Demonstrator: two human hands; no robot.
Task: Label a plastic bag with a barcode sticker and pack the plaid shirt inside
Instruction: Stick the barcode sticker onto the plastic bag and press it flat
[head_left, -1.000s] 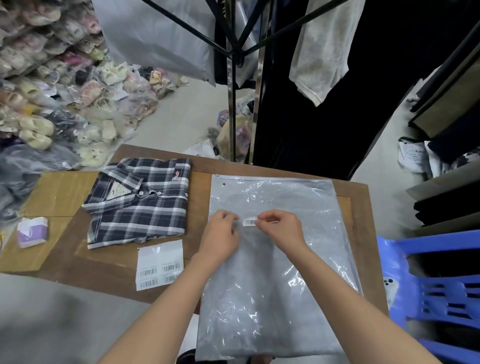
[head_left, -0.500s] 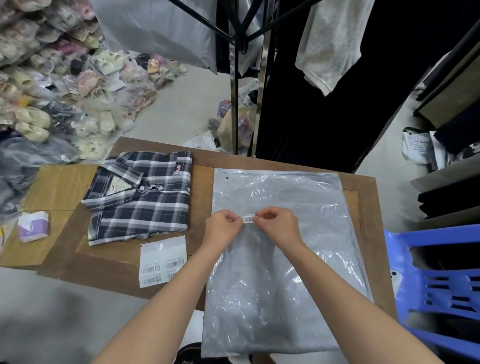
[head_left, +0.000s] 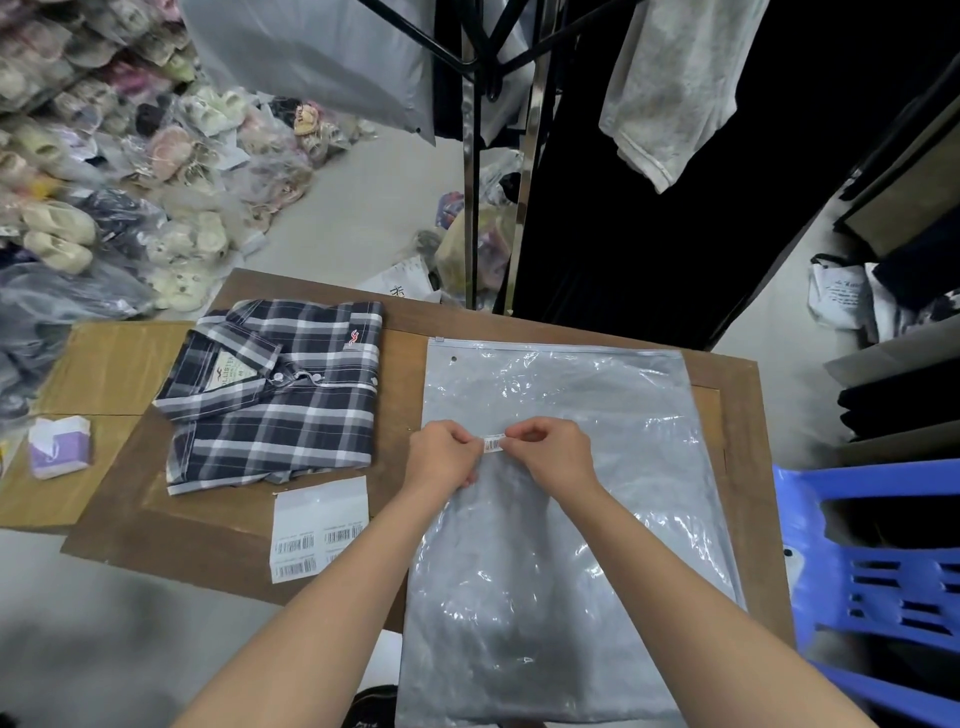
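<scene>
A grey plastic bag (head_left: 561, 545) lies flat on the brown wooden table (head_left: 218, 525), its zip edge at the far side. My left hand (head_left: 444, 457) and my right hand (head_left: 553, 452) pinch the two ends of a small barcode sticker (head_left: 494, 443) over the bag's middle. Whether the sticker touches the bag is unclear. The folded plaid shirt (head_left: 275, 395) lies to the left of the bag, collar to the left. A white sheet of barcode stickers (head_left: 318, 527) lies in front of the shirt.
A small purple and white packet (head_left: 58, 448) sits on cardboard at the far left. A blue plastic chair (head_left: 878, 566) stands at the right. A metal rack (head_left: 472, 171) with hanging clothes rises behind the table. Bagged shoes are piled at the back left.
Both hands stay over the bag's middle with the sticker between them; their fingers have curled into a tighter pinch on its ends. The view has shifted slightly.
</scene>
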